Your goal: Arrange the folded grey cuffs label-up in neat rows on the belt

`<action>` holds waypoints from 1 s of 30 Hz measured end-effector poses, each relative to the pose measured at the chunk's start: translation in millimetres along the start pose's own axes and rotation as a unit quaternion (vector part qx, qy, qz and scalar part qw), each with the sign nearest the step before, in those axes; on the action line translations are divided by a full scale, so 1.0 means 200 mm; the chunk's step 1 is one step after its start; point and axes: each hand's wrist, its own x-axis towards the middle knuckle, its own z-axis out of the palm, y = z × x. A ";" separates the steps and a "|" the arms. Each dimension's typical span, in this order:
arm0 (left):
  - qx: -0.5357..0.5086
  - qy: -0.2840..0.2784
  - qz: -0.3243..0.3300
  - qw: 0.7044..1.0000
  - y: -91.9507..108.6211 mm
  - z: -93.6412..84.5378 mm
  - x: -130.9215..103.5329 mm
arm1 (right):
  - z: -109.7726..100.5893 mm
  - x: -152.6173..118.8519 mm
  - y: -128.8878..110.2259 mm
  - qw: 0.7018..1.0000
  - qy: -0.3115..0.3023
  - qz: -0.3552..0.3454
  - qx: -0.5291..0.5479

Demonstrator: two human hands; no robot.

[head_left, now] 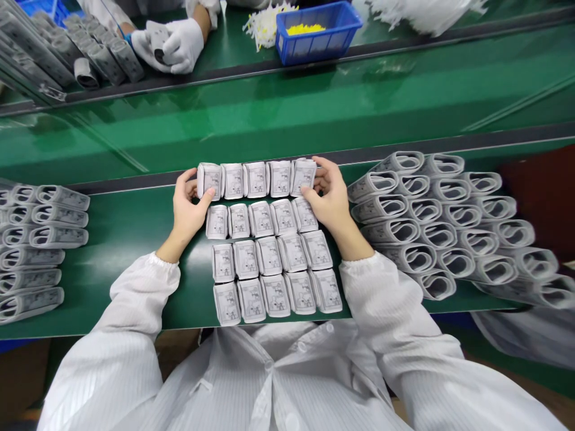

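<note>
My left hand [192, 200] grips the left end of the farthest row of folded printed leaflets [256, 180], thumb in front and fingers at the side and behind. At the opposite end, my right hand [330, 191] holds the same row, its thumb on the front of the last leaflet [303, 176]. The leaflets stand pressed side by side between both hands. Nearer to me, more rows of the same grey-white leaflets [272, 257] stand on the green bench [135, 239], their printed faces towards me. Whether the held row touches the bench, I cannot tell.
Stacks of folded leaflets lie at the right [453, 221] and left [45, 233]. Beyond a green strip, a co-worker's gloved hands [179, 48] hold a similar folded piece. A blue bin [318, 45] with small yellow pieces stands there, beside white-and-yellow strips [265, 27].
</note>
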 end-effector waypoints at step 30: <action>-0.007 -0.026 0.016 1.000 -0.01 0.00 0.01 | 0.03 -0.01 -0.04 0.999 0.011 0.030 0.031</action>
